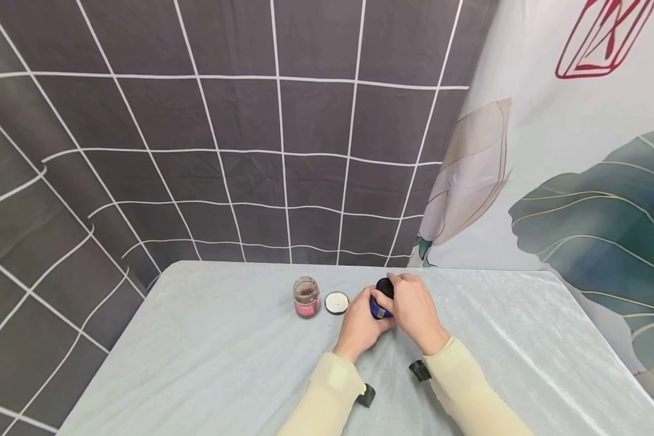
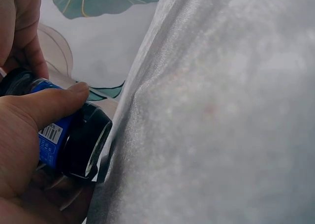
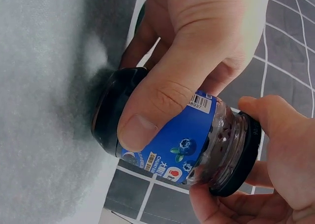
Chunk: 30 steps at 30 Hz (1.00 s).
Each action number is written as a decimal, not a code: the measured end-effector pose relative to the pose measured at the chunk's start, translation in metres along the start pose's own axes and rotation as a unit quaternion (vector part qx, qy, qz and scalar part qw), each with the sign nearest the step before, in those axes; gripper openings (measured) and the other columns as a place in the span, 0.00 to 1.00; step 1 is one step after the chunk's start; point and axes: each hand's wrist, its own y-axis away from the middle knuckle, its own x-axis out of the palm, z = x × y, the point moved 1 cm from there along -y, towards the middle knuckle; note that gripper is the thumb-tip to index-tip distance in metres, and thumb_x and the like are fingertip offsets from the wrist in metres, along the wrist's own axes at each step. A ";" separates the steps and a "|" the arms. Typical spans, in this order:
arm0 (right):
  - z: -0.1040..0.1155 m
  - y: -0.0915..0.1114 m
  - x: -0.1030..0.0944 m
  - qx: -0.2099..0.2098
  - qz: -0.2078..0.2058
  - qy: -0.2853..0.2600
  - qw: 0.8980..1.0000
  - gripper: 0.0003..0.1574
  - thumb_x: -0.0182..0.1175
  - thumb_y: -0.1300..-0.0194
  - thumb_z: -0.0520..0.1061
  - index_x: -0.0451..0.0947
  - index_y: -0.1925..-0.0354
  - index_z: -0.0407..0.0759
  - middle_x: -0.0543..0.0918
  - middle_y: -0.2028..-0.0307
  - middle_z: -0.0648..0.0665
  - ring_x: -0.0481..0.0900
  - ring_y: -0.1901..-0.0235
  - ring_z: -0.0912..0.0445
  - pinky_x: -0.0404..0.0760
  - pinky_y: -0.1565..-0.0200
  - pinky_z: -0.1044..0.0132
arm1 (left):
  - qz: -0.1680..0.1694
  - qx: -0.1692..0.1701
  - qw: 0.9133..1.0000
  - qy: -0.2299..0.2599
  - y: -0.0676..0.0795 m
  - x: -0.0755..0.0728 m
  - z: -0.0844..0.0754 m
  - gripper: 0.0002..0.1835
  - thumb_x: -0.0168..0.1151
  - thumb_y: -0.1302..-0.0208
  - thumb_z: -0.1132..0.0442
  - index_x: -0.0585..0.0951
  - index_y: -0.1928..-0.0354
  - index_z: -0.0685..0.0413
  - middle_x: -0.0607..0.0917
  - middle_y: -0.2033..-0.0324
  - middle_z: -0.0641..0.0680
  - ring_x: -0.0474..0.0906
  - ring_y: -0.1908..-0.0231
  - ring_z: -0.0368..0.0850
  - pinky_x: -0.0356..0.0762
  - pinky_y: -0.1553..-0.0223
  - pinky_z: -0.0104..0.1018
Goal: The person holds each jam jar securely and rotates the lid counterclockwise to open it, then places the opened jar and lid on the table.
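Observation:
In the head view, my left hand (image 1: pixel 358 327) grips a glass jar of blueberry jam (image 1: pixel 380 309) round its body. Its thumb lies across the blue label (image 3: pixel 172 140), printed with blueberries, in the right wrist view. My right hand (image 1: pixel 416 310) holds the jar's black lid (image 1: pixel 384 287) from above; its fingers wrap the lid rim in the right wrist view. The lid sits on the jar's mouth. Dark jam fills the lower part of the glass, with smears near the neck. The jar's base is close to the tablecloth.
Left of my hands stands an open glass jar (image 1: pixel 306 300) with a pink label and dark residue inside. Between it and my left hand lies a loose lid (image 1: pixel 336 303), white inside up. A pale grey cloth (image 1: pixel 207 363) covers the table; a dark gridded curtain (image 1: pixel 240 121) hangs behind.

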 end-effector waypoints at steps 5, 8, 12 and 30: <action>0.001 0.000 -0.001 -0.002 -0.007 -0.009 1.000 0.31 0.73 0.41 0.48 0.81 0.53 0.22 0.84 0.65 0.29 0.82 0.62 0.35 0.81 0.58 0.44 | -0.005 0.002 1.000 0.003 0.001 -0.001 -0.001 0.36 0.78 0.48 0.53 0.76 0.38 0.56 0.83 0.46 0.54 0.80 0.45 0.48 0.75 0.41 0.42; 0.002 0.000 -0.002 -0.003 -0.013 -0.015 1.000 0.30 0.73 0.41 0.48 0.80 0.53 0.21 0.84 0.64 0.28 0.82 0.61 0.35 0.81 0.57 0.43 | -0.009 0.003 1.000 0.004 0.002 -0.002 -0.002 0.35 0.78 0.47 0.54 0.76 0.38 0.55 0.83 0.46 0.54 0.80 0.45 0.47 0.75 0.41 0.43; 0.002 0.000 -0.003 -0.005 -0.018 -0.019 1.000 0.30 0.72 0.40 0.48 0.80 0.53 0.21 0.85 0.62 0.28 0.83 0.59 0.34 0.81 0.56 0.43 | -0.011 -0.004 1.000 0.009 0.003 -0.002 -0.003 0.35 0.77 0.47 0.54 0.75 0.37 0.54 0.83 0.45 0.54 0.79 0.45 0.47 0.74 0.41 0.43; 0.003 -0.001 -0.004 0.003 -0.028 -0.024 0.999 0.29 0.70 0.38 0.50 0.81 0.56 0.22 0.84 0.65 0.28 0.83 0.64 0.36 0.82 0.60 0.43 | -0.007 -0.009 1.000 0.001 0.005 -0.003 -0.005 0.38 0.74 0.45 0.56 0.70 0.33 0.56 0.78 0.40 0.57 0.75 0.40 0.49 0.70 0.36 0.45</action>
